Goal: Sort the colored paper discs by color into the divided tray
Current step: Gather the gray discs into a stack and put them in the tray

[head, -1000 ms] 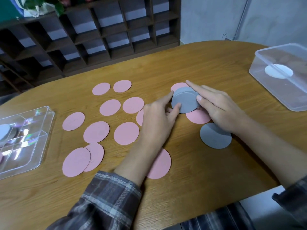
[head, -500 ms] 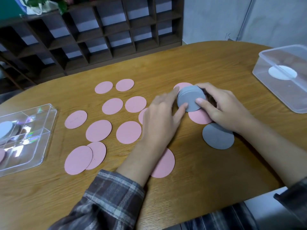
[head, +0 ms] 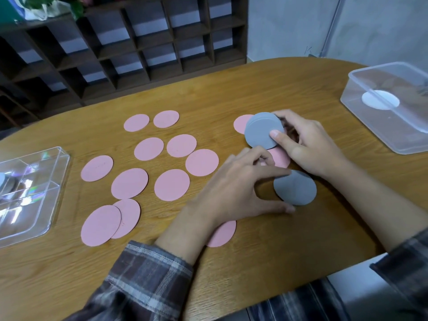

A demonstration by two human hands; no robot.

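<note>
The oval wooden surface [head: 254, 89] is curving away to its far edge before a dark wooden shelf unit [head: 139, 42], and its near edge is running under the person's forearms. Bare wood is lying open beyond the hands and over to a clear plastic tub [head: 361, 117] standing at the right edge, a white disc [head: 379, 100] showing inside it. The clear divided plastic tray [head: 58, 177] is sitting at the far left, well apart from both hands.

The right hand [head: 310, 147] is holding a stack of grey paper discs [head: 259, 133] tilted up off the surface, its grip clamped on the stack, thumb pressing the front face and fingers curling behind. The left hand [head: 240, 184] is holding nothing, its grip apart: forefinger and thumb are spreading wide beside a single grey paper disc [head: 298, 191] lying flat just beside the right wrist, the forefinger's tip reaching the disc's upper edge.

Pink paper discs [head: 172, 185] are lying scattered flat between the hands and the tray, two of them overlapping at the near left. One pink disc [head: 239, 123] is peeking out from behind the stack, a second pink disc [head: 281, 158] is lying between the two hands, and a third pink disc [head: 223, 235] is lying partly hidden under the left wrist, just beyond the plaid sleeve [head: 143, 279].
</note>
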